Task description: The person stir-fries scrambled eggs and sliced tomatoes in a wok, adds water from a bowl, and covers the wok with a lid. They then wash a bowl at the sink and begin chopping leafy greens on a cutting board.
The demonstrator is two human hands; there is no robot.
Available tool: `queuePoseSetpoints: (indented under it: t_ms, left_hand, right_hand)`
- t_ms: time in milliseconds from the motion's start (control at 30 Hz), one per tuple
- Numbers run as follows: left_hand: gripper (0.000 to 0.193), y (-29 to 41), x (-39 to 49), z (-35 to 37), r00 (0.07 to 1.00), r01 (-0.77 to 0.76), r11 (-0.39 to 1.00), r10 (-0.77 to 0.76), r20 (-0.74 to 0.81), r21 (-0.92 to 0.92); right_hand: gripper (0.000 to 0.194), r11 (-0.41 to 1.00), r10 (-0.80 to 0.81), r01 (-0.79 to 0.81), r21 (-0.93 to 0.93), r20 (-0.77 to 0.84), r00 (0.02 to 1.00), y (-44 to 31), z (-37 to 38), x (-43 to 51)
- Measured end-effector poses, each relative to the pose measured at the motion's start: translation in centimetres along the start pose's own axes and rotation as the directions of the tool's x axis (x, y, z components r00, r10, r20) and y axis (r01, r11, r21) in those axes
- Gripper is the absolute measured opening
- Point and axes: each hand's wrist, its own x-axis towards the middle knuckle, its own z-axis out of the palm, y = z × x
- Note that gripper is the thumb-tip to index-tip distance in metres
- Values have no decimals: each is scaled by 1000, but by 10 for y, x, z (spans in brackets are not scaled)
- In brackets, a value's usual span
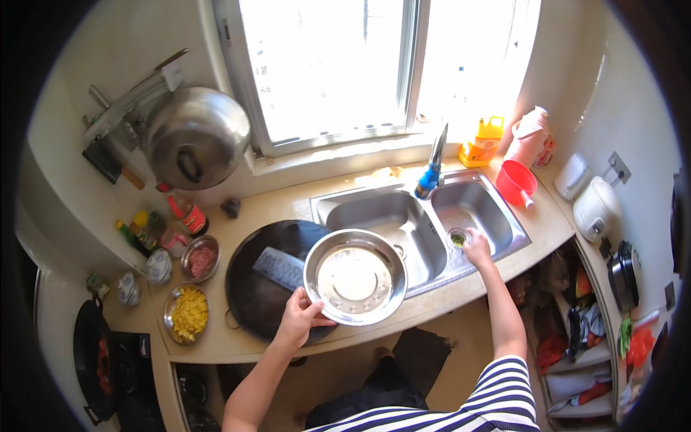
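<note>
My left hand [302, 317] grips the rim of a round stainless steel basin [378, 294], held above the counter's front edge and partly over a black wok [245, 270]. Inside the wok lies a cleaver-like metal blade [278, 267], its right end hidden by the basin. My right hand [477, 247] reaches into the small right bowl of the double sink [488, 208]. Its fingers are at the drain strainer [458, 238], which has green scraps in it; whether they grip it is hard to tell. A faucet [436, 156] with a blue lower part stands behind the sink.
A bowl of minced meat [202, 262] and a plate of scrambled egg [187, 314] stand left, near sauce bottles [189, 215]. A second wok [86, 345] holds red food. Right of the sink are a red dipper [513, 181], a yellow jug [480, 148] and a pink thermos [526, 137].
</note>
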Motion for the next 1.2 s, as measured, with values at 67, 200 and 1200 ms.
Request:
queuePoseSetpoints:
  t_ms: [67, 200, 1200]
  left_hand:
    - [19, -25, 35, 15, 999, 48, 999, -48, 0, 0]
    - [18, -41, 79, 48, 990, 97, 994, -91, -103, 55]
    - [16, -82, 168, 115, 972, 125, 991, -134, -195, -54]
  right_hand:
    - [46, 989, 21, -9, -148, 77, 997, 0, 29, 62]
    - [59, 914, 12, 85, -397, 235, 972, -22, 65, 166]
    - [49, 742, -211, 329, -584, 262, 942, -18, 96, 287]
